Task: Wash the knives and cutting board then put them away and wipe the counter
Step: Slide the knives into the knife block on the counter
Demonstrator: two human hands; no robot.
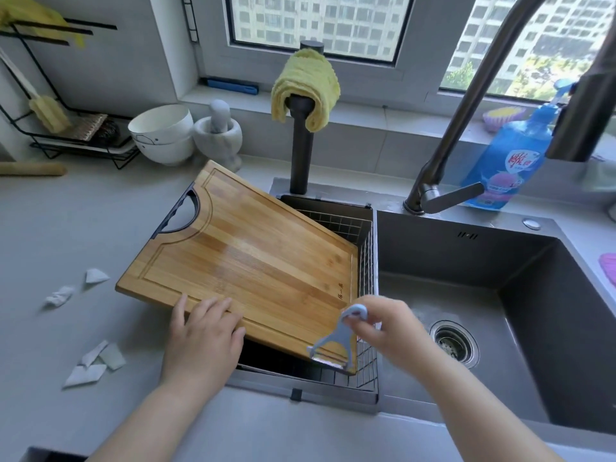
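A bamboo cutting board (pixel 246 261) with a dark handle cut-out lies tilted, half on the grey counter (pixel 83 235) and half over the wire basket (pixel 365 295) in the sink's left part. My left hand (pixel 203 341) grips the board's near edge, fingers on top. My right hand (pixel 390 331) pinches the light blue handle of a Y-shaped peeler (pixel 336 345), which hangs blade-down over the board's near right corner. No knife shows in this view.
The dark sink basin (pixel 483 311) with its drain is at right, under a tall faucet (pixel 443 161). A blue detergent bottle (pixel 506 155), yellow cloth on a post (pixel 306 85), white bowls (pixel 163 135), a mortar (pixel 218 131) and paper scraps (pixel 93 361) are around.
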